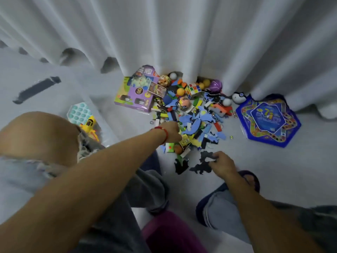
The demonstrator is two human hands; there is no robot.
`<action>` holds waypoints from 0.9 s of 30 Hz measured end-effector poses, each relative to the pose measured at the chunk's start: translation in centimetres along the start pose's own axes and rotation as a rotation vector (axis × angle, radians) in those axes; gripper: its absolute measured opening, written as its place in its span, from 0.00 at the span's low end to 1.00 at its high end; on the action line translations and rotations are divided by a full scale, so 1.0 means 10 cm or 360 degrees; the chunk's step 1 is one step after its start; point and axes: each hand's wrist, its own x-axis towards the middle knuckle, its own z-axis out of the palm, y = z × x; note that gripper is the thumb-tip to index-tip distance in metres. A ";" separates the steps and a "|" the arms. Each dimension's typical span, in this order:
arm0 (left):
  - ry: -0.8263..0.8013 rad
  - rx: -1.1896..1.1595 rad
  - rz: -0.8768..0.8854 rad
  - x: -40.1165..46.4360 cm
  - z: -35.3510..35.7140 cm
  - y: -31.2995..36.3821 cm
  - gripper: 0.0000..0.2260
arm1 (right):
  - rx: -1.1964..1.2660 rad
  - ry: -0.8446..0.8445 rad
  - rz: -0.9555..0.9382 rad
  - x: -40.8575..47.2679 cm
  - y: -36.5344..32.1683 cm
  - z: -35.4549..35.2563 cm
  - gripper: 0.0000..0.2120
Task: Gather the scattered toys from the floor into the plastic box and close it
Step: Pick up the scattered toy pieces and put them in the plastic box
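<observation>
Crouched over a heap of scattered toys point(191, 117) against the foot of a white curtain point(182, 33): foam puzzle scraps, blocks, balls, a puzzle cube point(193, 89), a purple toy carton point(135, 92) at the heap's left and a blue hexagonal game board point(268, 121) at its right. Left hand point(170, 132), red string at the wrist, curled knuckles-up and sunk into the near edge of the heap; fingers hidden underneath, so cannot tell whether clenched on pieces or merely raking. Right hand point(221, 162) pinching the edge of a black foam piece point(205, 157) lying flat on the floor just short of the heap. Plastic box point(54, 99), clear-walled, apparently the blurred form at the left behind the raised knee, holding a yellow toy point(89, 127) and a teal bubble toy point(80, 112); black latch point(36, 89) visible on it, lid not made out. Most of the task still to do. Best handled by sweeping the thin scraps together into a stack before lifting, cupping both palms beneath rather than plucking singly, carrying low across to the box, and minding the marbles and balls, likely to roll under the curtain.
</observation>
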 end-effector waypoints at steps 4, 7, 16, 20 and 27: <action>0.0134 -0.0192 -0.0253 0.33 0.78 -0.13 0.28 | -0.0490 0.0027 -0.0214 0.09 0.24 0.19 0.31; 0.0285 -0.0183 -0.0296 0.44 1.09 -0.21 0.34 | -0.0844 -0.0067 -0.0349 0.19 0.27 0.31 0.44; 0.0339 -0.0227 -0.0428 0.74 1.28 -0.23 0.55 | -0.0870 -0.0005 -0.0380 0.59 0.33 0.30 0.38; 0.0452 -0.0262 -0.0515 0.83 1.31 -0.21 0.46 | -0.0798 -0.0048 -0.0462 0.68 0.29 0.28 0.25; 0.0574 -0.0437 -0.0580 0.92 1.24 -0.18 0.28 | -0.0723 0.0071 -0.0594 0.65 0.32 0.23 0.14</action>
